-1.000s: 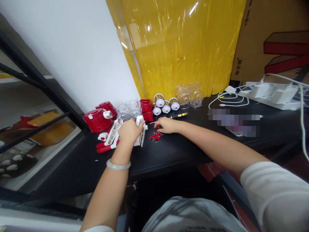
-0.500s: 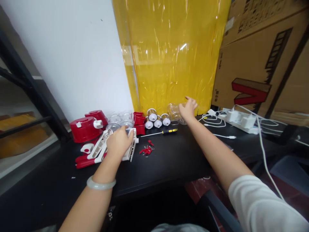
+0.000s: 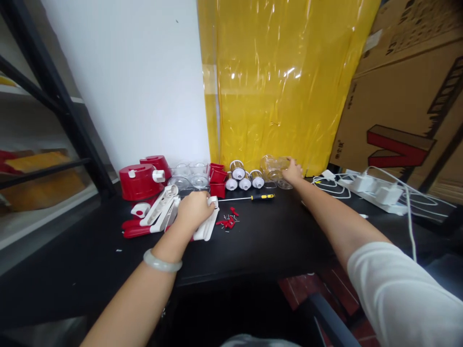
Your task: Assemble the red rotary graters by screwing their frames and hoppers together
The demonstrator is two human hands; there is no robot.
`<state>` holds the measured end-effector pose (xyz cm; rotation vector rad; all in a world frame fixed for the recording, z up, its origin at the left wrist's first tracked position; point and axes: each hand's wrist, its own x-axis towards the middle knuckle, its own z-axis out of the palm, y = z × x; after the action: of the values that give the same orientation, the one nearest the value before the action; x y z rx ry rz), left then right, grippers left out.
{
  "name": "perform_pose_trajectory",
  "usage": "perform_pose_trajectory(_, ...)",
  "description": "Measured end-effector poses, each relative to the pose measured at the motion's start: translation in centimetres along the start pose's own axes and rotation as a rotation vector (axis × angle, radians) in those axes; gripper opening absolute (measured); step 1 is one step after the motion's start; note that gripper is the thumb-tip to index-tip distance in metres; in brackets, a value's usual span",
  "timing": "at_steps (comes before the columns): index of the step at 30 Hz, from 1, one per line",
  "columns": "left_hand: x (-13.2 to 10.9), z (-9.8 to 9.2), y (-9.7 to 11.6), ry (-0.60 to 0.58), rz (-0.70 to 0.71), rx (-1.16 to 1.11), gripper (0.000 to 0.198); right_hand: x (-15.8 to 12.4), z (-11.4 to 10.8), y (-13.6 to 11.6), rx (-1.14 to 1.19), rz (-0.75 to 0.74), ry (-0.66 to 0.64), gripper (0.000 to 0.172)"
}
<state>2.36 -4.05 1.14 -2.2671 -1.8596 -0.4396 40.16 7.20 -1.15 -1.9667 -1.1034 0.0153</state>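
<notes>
My left hand (image 3: 196, 210) is closed round a white plastic part (image 3: 209, 225) at the left of the black table. White arms with red handles (image 3: 159, 212) lie beside it. At the back, my right hand (image 3: 293, 171) has its fingers closed against the clear containers (image 3: 274, 166). Between the hands are a stack of silver-and-white cylinders (image 3: 245, 179), red square parts (image 3: 217, 180), a screwdriver (image 3: 263, 196) and a small pile of red pieces with screws (image 3: 227, 222).
Red round housings (image 3: 136, 181) and clear bowls (image 3: 188, 175) stand at the back left. A white power strip (image 3: 374, 192) with cables lies on the right, before a large cardboard box (image 3: 401, 106). Yellow plastic sheeting (image 3: 278, 86) hangs behind.
My left hand has closed on the white part and tilted it. My right hand has lowered from above onto the clear containers. The view has shifted left.
</notes>
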Motion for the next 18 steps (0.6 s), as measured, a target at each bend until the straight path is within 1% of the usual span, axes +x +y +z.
perform_pose_trajectory(4,-0.1,0.0,0.2,0.02,0.002,0.007,0.035,0.0,-0.1,0.4,0.048,0.022,0.07,0.078)
perform_pose_trajectory(8,-0.2,-0.1,0.3,0.055,0.008,-0.056,0.032,-0.6,-0.8,-0.3,0.123,-0.013,0.206,0.078)
perform_pose_trajectory(10,-0.2,-0.5,0.1,0.111,0.011,-0.123,0.032,-1.7,-1.3,-1.4,0.15,-0.117,0.282,0.077)
perform_pose_trajectory(12,0.0,-1.3,-0.5,0.177,-0.019,-0.184,0.031,-3.8,-1.8,-3.0,0.175,-0.33,0.287,0.07)
perform_pose_trajectory(13,0.1,-1.8,-0.9,0.21,-0.049,-0.206,0.032,-5.2,-2.0,-4.0,0.184,-0.455,0.241,0.064)
perform_pose_trajectory(14,0.3,-2.3,-1.2,0.233,-0.085,-0.215,0.032,-6.9,-2.1,-4.9,0.187,-0.588,0.157,0.054)
perform_pose_trajectory(16,0.7,-3.2,-1.9,0.273,-0.157,-0.201,0.034,-10.7,-2.1,-6.8,0.161,-0.864,-0.111,0.034)
perform_pose_trajectory(18,1.1,-3.7,-2.2,0.285,-0.203,-0.147,0.036,-14.5,-1.9,-8.3,0.113,-1.088,-0.414,0.021)
